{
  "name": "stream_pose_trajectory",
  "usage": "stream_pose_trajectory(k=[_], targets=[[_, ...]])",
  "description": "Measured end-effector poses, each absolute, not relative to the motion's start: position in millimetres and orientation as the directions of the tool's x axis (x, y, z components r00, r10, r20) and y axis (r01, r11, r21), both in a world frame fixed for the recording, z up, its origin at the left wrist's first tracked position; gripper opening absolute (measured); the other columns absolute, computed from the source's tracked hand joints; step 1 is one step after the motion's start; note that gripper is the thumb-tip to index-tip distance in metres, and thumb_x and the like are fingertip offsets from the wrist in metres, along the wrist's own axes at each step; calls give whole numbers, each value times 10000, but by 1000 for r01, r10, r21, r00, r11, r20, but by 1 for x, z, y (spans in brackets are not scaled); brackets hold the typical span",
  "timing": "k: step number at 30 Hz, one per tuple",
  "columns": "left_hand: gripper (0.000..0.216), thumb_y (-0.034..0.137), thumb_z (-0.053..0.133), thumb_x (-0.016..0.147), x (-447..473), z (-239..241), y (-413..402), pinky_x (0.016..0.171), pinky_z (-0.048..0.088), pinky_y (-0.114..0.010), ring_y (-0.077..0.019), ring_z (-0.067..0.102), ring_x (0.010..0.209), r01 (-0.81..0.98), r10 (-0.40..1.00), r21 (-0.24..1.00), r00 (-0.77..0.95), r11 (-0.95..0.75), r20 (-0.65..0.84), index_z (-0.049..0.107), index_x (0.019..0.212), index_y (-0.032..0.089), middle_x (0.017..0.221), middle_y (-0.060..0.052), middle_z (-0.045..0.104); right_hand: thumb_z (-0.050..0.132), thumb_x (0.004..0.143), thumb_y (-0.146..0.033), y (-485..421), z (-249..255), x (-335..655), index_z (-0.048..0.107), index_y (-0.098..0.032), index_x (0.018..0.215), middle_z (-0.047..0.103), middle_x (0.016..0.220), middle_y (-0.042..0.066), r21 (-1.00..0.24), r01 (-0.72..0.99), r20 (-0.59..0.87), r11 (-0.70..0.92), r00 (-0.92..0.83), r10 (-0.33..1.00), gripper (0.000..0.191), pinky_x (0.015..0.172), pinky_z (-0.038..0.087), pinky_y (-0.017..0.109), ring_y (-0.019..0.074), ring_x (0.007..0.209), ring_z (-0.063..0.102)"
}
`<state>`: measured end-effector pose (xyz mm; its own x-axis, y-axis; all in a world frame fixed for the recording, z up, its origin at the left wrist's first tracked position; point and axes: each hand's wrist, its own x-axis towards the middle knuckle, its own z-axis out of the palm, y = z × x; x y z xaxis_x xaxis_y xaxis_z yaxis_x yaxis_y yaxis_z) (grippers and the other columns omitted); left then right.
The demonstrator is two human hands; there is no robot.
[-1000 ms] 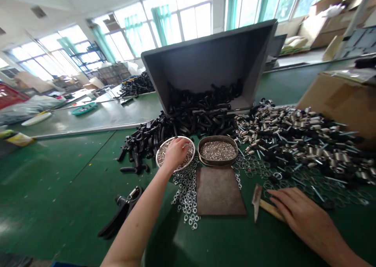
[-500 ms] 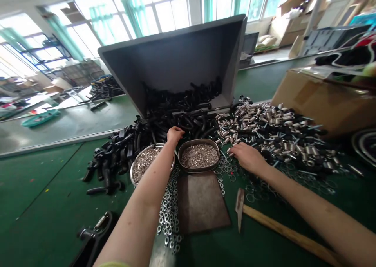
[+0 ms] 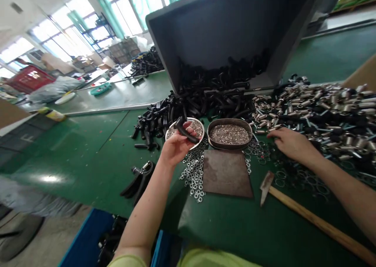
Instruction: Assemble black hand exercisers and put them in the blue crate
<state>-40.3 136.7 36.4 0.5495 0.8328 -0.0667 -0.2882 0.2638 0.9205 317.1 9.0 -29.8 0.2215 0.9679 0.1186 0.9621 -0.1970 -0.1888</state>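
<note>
My left hand (image 3: 176, 148) is raised over the round dish of small metal pins (image 3: 172, 130), its fingers closed around a curved black lever (image 3: 185, 132). At the near edge of a heap of silvery cylindrical parts (image 3: 317, 106), my right hand (image 3: 289, 141) has its fingertips pinched together. What they grip, if anything, is too small to make out. Between the hands stands an oval tin (image 3: 209, 136) filled with tiny metal pieces. A flat rusty metal plate (image 3: 226, 175) lies in front of it, with small metal rings (image 3: 195, 177) scattered to its left.
A big grey bin (image 3: 223, 28) lies tipped behind a pile of black levers (image 3: 190, 102). A wooden-handled hammer (image 3: 311, 216) rests at the right. Another black lever assembly (image 3: 141, 181) lies left of my forearm. Blue crates (image 3: 88, 239) stand below the table edge.
My left hand has come back from the black pile toward me with a black lever in it. My right hand remains by the silvery parts. The view has turned left and down.
</note>
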Motion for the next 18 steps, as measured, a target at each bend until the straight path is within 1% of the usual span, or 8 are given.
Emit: stream_pose_trajectory(k=[2, 3, 6, 8, 10, 12, 15, 18], targets=[[365, 204, 586, 691, -68, 29, 113, 747, 513, -318, -124, 590, 736, -232, 879, 940, 462, 249, -119, 614, 1054, 191, 825, -21, 612, 388, 792, -86, 10, -31, 321, 694, -133, 823, 613, 954, 146, -218, 965, 144, -145, 179, 973, 311, 761, 446, 374, 266, 876, 599], [330, 226, 618, 683, -80, 24, 103, 682, 502, -287, -104, 557, 652, -169, 903, 959, 406, 227, -142, 625, 1011, 186, 748, -1, 586, 407, 768, -77, 11, -31, 322, 691, -129, 791, 608, 924, 143, -237, 965, 158, -116, 156, 975, 290, 758, 448, 366, 257, 861, 598], [224, 289, 682, 683, -108, 8, 80, 546, 424, -232, -85, 476, 520, 203, 938, 972, 299, 115, -174, 661, 869, 165, 589, 34, 512, 470, 693, -50, 11, -31, 324, 683, -114, 824, 588, 897, 141, -319, 945, 199, -65, 134, 971, 258, 730, 461, 348, 211, 765, 591], [177, 310, 657, 726, -120, -3, 69, 588, 430, -249, -117, 528, 580, 492, 944, 870, 304, -44, -124, 683, 819, 162, 637, 1, 563, 485, 690, -51, 10, -28, 320, 665, -125, 850, 587, 951, 149, -390, 917, 208, -85, 178, 962, 252, 733, 474, 358, 194, 730, 589], [122, 260, 605, 764, -125, -12, 60, 671, 444, -268, -150, 582, 695, 680, 937, 702, 344, -210, -53, 688, 788, 175, 771, -38, 620, 482, 743, -94, 5, -22, 309, 642, -158, 858, 610, 952, 133, -479, 865, 206, -151, 278, 938, 207, 760, 475, 393, 206, 743, 605], [127, 178, 546, 780, -126, -19, 53, 709, 438, -267, -167, 602, 763, 780, 926, 543, 377, -311, -10, 668, 749, 183, 839, -55, 633, 463, 817, -174, -3, -13, 292, 617, -178, 903, 640, 858, 103, -636, 737, 148, -229, 407, 901, 177, 755, 478, 406, 209, 731, 626], [197, 76, 459, 769, -123, -25, 49, 685, 421, -260, -181, 607, 761, 851, 914, 374, 405, -369, -18, 621, 723, 179, 799, -62, 630, 518, 835, -297, -19, 5, 256, 575, -166, 980, 654, 834, 85, -911, 358, 3, -207, 505, 863, 204, 633, 505, 338, 173, 638, 638], [236, 50, 428, 763, -123, -26, 52, 693, 418, -269, -202, 618, 802, 857, 898, 324, 438, -401, -46, 617, 831, 173, 833, -76, 646, 627, 772, -417, -37, 19, 218, 554, -172, 941, 657, 836, 60, -987, 75, -95, -141, 434, 896, 306, 500, 488, 274, 133, 547, 609]])
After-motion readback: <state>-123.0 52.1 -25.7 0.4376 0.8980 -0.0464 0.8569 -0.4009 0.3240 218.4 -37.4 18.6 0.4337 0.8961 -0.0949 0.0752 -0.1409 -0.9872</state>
